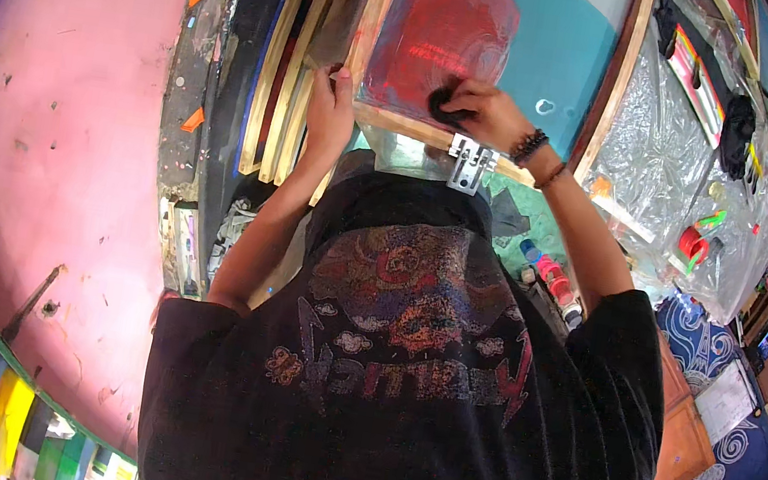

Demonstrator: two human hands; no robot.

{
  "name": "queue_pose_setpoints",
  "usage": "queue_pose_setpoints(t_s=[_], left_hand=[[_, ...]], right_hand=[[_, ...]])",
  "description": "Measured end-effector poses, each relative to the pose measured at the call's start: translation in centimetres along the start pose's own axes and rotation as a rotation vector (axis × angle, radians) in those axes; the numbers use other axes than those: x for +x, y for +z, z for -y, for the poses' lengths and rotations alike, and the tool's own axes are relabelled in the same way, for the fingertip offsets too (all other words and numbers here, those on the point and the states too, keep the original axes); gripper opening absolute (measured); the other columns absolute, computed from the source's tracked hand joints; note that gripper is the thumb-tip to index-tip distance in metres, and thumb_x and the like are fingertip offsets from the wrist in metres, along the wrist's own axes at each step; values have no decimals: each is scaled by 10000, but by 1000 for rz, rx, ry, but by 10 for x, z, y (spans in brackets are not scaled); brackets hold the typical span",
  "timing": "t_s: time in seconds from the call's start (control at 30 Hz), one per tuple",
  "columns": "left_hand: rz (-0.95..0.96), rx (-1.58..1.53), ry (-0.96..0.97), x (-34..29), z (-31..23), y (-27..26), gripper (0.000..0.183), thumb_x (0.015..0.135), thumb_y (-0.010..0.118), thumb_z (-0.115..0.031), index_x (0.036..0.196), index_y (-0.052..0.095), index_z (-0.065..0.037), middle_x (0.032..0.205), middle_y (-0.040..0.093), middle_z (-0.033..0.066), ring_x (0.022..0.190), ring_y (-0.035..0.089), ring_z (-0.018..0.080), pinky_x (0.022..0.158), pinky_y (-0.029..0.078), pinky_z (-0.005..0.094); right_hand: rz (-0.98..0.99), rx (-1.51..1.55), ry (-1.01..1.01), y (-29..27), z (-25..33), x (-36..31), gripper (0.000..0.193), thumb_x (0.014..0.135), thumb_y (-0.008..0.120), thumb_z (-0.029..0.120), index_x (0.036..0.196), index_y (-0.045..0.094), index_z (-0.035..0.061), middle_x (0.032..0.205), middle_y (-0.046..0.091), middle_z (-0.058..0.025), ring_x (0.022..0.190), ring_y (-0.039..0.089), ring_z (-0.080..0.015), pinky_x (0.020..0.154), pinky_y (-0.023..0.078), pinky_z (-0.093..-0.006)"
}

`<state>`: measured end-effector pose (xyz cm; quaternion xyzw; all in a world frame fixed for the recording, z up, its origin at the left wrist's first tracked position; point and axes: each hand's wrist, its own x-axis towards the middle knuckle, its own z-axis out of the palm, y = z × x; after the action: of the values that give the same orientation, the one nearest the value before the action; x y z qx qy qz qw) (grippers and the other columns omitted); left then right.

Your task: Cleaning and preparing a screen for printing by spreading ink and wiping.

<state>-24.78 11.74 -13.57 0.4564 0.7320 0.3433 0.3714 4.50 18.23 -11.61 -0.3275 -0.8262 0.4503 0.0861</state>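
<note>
A wooden-framed printing screen [613,85] lies in front of me, its teal mesh [562,58] carrying a large smear of red ink [452,17] on the left half. My right hand [497,118], with dark beaded bracelets at the wrist, is closed on a dark rag [444,106] at the lower edge of the red patch. My left hand [331,118] grips the frame's left rail near its lower corner; some of its fingers are hidden. A metal hinge clamp [469,166] sits on the near rail, below my right hand.
Several wooden frames [280,85] stand to the left, beside a wide pink surface [80,145]. Clear plastic sheeting [652,141] covers the right side, with a red tape roll [693,244] on it. Bottles [552,277] stand near my right forearm.
</note>
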Motion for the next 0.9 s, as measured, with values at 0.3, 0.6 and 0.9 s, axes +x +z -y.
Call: queue_pose_setpoints(t_s=[0.3, 0.6, 0.9], left_hand=[[75, -1, -77, 3, -6, 7, 495, 1063, 446, -421, 1242, 517, 34, 1116, 647, 275, 1040, 639, 428, 877, 481, 460], [35, -8, -62, -1, -2, 0, 528, 1063, 437, -447, 1261, 520, 36, 1100, 650, 257, 1028, 647, 381, 889, 479, 441], [80, -9, -82, 2, -14, 6, 514, 1065, 434, -438, 1278, 516, 23, 1129, 655, 254, 1060, 645, 389, 905, 479, 438]], right_hand=[[-412, -482, 90, -122, -96, 48, 289, 827, 723, 92, 1113, 730, 126, 1102, 694, -111, 1027, 661, -330, 905, 543, -387], [-197, -124, 18, -5, -19, -24, 346, 745, 765, 23, 1075, 753, 127, 1026, 661, -92, 1004, 656, -283, 903, 550, -380], [-478, -516, 133, -113, -104, 45, 265, 866, 668, 114, 1124, 725, 118, 1089, 691, -126, 999, 654, -365, 883, 547, -415]])
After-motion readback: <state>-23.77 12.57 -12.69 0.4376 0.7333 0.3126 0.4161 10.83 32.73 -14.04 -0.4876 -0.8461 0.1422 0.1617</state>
